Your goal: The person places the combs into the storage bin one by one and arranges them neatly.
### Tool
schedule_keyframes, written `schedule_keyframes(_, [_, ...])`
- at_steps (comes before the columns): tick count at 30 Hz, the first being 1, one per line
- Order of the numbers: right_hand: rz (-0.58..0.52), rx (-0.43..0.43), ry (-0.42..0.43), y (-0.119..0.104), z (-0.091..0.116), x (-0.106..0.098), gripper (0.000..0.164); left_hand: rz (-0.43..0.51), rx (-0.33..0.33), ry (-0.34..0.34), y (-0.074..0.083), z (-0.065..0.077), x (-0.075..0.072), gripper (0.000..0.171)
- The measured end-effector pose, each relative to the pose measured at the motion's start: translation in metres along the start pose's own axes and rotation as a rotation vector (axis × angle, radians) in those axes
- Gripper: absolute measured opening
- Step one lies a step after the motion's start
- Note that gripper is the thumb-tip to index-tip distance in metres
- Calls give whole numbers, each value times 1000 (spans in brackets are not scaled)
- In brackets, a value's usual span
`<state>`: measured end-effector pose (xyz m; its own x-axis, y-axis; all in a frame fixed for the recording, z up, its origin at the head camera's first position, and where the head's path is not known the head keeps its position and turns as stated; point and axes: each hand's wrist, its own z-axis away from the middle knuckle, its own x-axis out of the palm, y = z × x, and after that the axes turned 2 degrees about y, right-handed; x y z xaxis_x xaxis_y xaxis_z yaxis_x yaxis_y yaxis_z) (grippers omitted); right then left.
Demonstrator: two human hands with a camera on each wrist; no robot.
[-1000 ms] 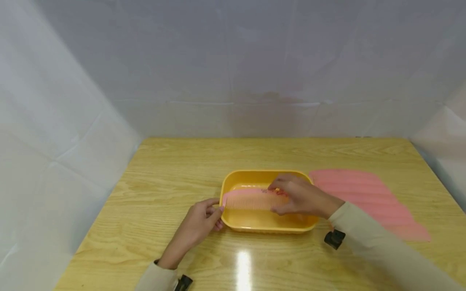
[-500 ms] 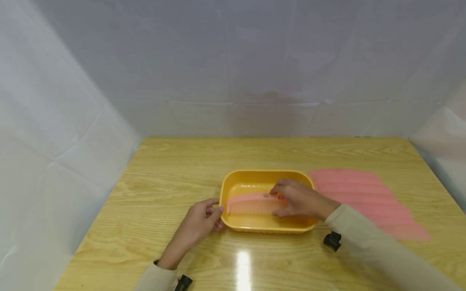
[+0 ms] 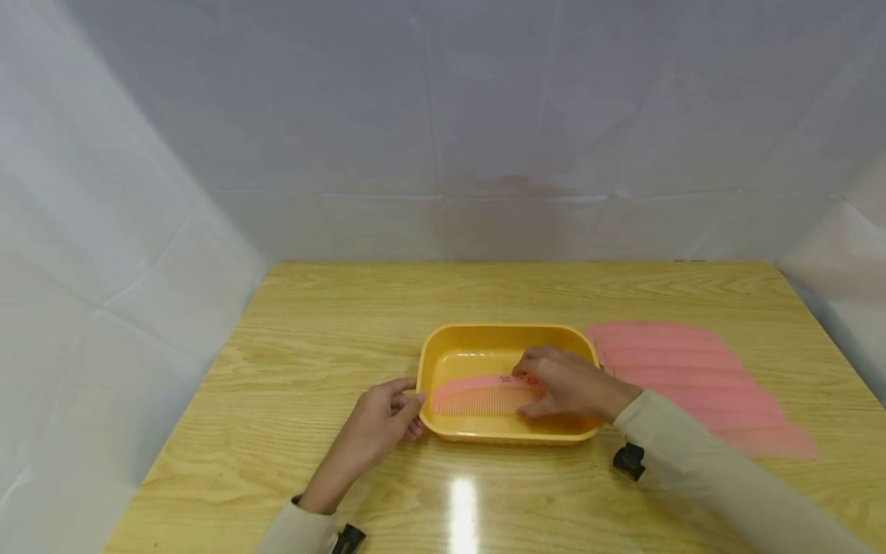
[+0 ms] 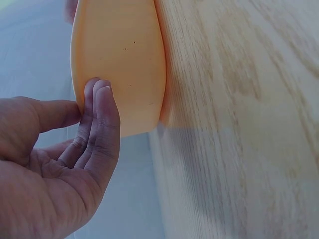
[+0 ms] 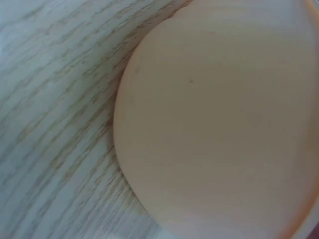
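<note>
A yellow plastic basin (image 3: 477, 436) with rounded corners stands on the table. My left hand (image 3: 377, 423) pinches its left rim, with the thumb at the edge and the fingers against the outer wall, as the left wrist view shows on the same hand (image 4: 75, 149). Inside the basin is a pink comb (image 3: 471, 385), lying lengthwise, teeth towards me. My right hand (image 3: 571, 382) reaches over the right rim and grips the comb's right end, which it partly hides. The right wrist view shows only the basin's outer wall (image 5: 214, 124) and the table, not the hand.
A pink ribbed sheet (image 3: 692, 385) lies flat on the wooden table (image 3: 311, 331), close against the basin's right side and partly under my right sleeve (image 3: 720, 462). Pale sheeting (image 3: 443, 131) hangs behind the table and along both sides.
The comb has shifted slightly right and towards me inside the basin, with my right hand moving along with it. My left hand and the basin look unmoved.
</note>
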<state>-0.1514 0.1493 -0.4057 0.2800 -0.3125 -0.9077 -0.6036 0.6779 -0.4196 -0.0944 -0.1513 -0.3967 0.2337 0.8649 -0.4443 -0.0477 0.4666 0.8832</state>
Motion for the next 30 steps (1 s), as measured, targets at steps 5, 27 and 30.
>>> schedule_keyframes(5, [4,6,-3,-1,0,0,51,2,5,0,0,0,0,43])
schedule_keyframes(27, [-118,49,75,5,14,-48,55,28,18,-10,-2,2,-1,43])
schedule_keyframes(30, [-109,73,113,10,20,-60,55,29,19,-10,-2,3,-1,43])
